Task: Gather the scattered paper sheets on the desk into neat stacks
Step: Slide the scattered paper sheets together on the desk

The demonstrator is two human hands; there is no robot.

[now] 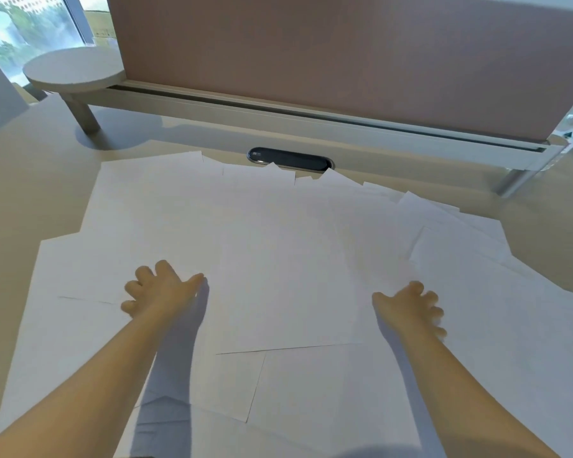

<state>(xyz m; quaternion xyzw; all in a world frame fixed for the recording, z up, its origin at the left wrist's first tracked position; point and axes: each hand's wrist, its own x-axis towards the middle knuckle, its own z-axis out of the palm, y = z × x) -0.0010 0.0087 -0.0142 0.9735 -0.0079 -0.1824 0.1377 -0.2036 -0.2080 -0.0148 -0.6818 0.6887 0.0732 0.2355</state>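
Several white paper sheets (pixel 278 246) lie scattered and overlapping across the beige desk (pixel 30 180), fanned out towards the right. My left hand (pixel 161 287) rests on the sheets at the left of the pile, fingers spread and loosely bent, thumb pointing right. My right hand (pixel 411 307) lies on the sheets at the right, fingers spread and loosely bent, thumb pointing left. Neither hand grips a sheet. One large sheet (pixel 288 292) lies between the two hands.
A pink divider panel (pixel 311 54) on a white rail (pixel 278 114) closes off the desk's far side. A black oval cable port (pixel 288 158) sits just behind the papers. A round raised shelf (pixel 73 69) stands at the far left by the window.
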